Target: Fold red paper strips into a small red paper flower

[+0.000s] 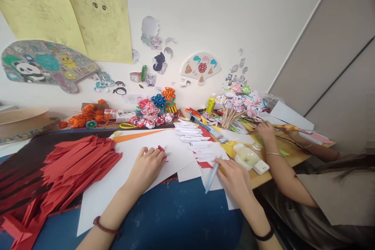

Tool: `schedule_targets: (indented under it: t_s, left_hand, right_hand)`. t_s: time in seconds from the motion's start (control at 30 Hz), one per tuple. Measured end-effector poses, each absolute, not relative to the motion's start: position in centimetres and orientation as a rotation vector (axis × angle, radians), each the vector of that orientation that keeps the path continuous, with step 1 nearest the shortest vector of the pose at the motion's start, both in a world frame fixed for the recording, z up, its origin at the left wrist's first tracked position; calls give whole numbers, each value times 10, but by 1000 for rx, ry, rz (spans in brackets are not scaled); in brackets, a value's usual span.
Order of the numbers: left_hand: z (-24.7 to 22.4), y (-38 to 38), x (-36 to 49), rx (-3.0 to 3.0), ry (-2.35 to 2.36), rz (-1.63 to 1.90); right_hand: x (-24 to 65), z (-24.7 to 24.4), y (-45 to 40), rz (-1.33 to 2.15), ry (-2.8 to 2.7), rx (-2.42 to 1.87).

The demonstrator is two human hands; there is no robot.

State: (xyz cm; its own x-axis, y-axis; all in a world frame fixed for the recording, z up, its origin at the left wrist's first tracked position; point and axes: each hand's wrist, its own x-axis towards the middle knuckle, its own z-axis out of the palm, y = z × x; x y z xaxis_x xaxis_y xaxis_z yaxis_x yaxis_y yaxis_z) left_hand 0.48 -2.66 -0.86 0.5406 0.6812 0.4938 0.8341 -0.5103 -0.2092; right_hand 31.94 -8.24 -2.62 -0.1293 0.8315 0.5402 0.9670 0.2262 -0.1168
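Left hand (150, 166), fingers curled nearly closed, pinches red paper piece (161, 149) over white sheet (107, 187); right hand (235, 177) grips light-blue pen (213, 176).

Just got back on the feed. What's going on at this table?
The person's left hand is on white paper, with a small red paper piece at its fingertips. The right hand holds a light-blue pen-like stick. Folded red strips are heaped at the left; folded white strips lie between the hands, farther back. A co-worker's hand is at the right.
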Motion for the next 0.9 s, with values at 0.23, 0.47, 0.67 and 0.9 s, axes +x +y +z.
schedule_targets:
  t_s: [0.23, 0.47, 0.67, 0.9]
  left_hand:
    - [-9, -27, 5, -2378, -1238, -553]
    - [-10, -26, 6, -2375, -1240, -483]
    - [-9, -26, 6, -2372, -1239, -459]
    - [-9, -27, 7, -2392, -1248, -432]
  right_hand:
    - [353, -35, -80, 274, -1242, -1488]
    - [350, -39, -51, 720, -1151, -1289]
    - [342, -54, -41, 639, -1065, -1413]
    - [345, -49, -50, 468, -1057, -1606]
